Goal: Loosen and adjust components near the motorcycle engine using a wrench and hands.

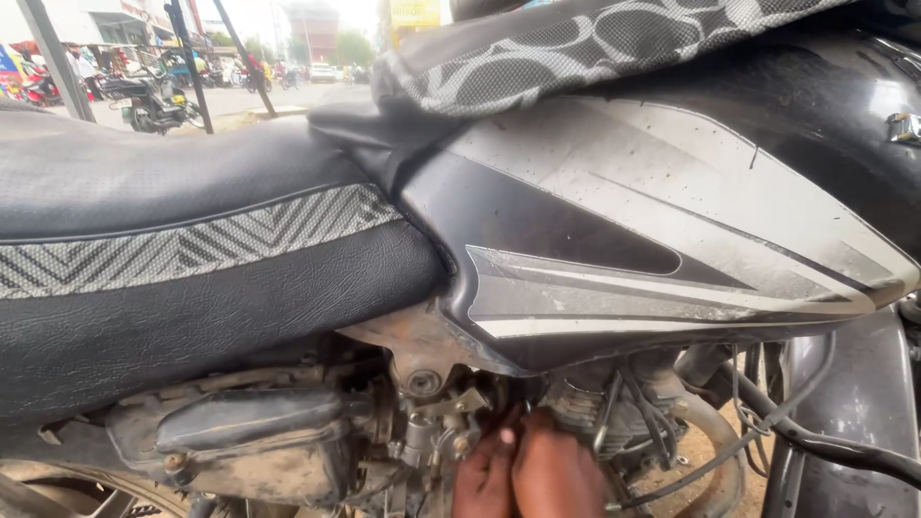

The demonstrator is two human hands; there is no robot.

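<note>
I've got both hands down low under the fuel tank [672, 221], pressed together at the carburettor [427, 436] beside the engine [595, 412]. My left hand [483, 477] has its fingertips on the small metal fittings; my right hand [556, 475] sits just right of it, fingers tucked in. Whether either is actually gripping anything, I can't tell. Risk here: the loose black cables [758, 432] hang close by, so a finger could snag one. The bottom edge cuts off my wrists, and the tank's shadow hides the fingertips.

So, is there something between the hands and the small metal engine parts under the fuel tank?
Nothing visible: both hands already reach the metal parts under the fuel tank, fingertips touching them. Black cables hang just beside, to the right.
</note>
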